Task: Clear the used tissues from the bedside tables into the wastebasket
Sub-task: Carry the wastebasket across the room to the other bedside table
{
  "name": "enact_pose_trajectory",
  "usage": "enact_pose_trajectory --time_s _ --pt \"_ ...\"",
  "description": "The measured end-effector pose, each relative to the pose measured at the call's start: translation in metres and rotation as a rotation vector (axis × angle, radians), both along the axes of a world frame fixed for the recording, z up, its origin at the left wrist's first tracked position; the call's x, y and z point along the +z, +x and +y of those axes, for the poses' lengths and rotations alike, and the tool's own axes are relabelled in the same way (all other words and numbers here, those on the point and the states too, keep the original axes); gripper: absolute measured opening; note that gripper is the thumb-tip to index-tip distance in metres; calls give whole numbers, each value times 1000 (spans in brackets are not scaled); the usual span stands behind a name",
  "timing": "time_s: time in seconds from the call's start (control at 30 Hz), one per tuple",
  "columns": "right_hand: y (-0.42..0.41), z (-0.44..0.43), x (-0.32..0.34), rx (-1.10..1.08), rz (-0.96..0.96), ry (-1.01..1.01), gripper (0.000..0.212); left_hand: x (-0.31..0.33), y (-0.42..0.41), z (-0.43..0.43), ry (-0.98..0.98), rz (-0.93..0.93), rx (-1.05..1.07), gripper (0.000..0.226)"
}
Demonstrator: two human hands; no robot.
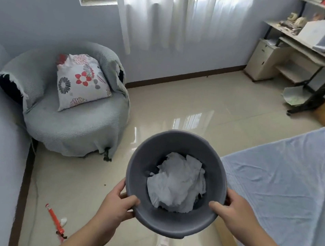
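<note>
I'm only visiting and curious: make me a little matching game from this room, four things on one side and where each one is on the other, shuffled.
1 wastebasket
2 crumpled tissues
3 flowered cushion
4 orange tool

A on the armchair
B gripped by the left hand and right hand
C on the floor
D inside the wastebasket

Pairs: 1-B, 2-D, 3-A, 4-C

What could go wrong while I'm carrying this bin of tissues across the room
The tissues lie loose in the open wastebasket, held only at its near rim by the left hand and right hand; tipping it might spill them. An orange tool lies on the glossy floor to your left, a possible trip hazard.
</note>
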State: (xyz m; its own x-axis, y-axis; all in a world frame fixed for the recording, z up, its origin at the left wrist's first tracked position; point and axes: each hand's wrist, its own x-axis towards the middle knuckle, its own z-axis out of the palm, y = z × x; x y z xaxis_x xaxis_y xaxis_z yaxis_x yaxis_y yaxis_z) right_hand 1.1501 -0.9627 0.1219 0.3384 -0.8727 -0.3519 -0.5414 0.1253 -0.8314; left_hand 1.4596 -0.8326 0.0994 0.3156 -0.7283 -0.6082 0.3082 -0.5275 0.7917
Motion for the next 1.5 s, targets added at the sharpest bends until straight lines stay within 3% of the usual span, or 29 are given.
enact_pose_trajectory --time_s 0.27,0.63,0.9,1.0,1.27,1.5 --pt "64 -153 -33 -70 0 61 25 0 66 -173 27 -31 -55 75" --pt "152 -364 5 -85 -35 -14 17 24 151 -382 -53 -33 -41 74" --pt "170 -479 -4 -362 -38 16 30 -2 184 -589 -11 11 -314 67" --pt "175 -513 6 -507 -48 47 27 3 191 -672 17 21 -451 68" --pt "147 -566 9 -897 -45 24 29 27 128 -847 -28 9 -842 70" --pt "68 -633 -17 -1094 -63 55 14 21 18 -959 -40 31 -1035 68"
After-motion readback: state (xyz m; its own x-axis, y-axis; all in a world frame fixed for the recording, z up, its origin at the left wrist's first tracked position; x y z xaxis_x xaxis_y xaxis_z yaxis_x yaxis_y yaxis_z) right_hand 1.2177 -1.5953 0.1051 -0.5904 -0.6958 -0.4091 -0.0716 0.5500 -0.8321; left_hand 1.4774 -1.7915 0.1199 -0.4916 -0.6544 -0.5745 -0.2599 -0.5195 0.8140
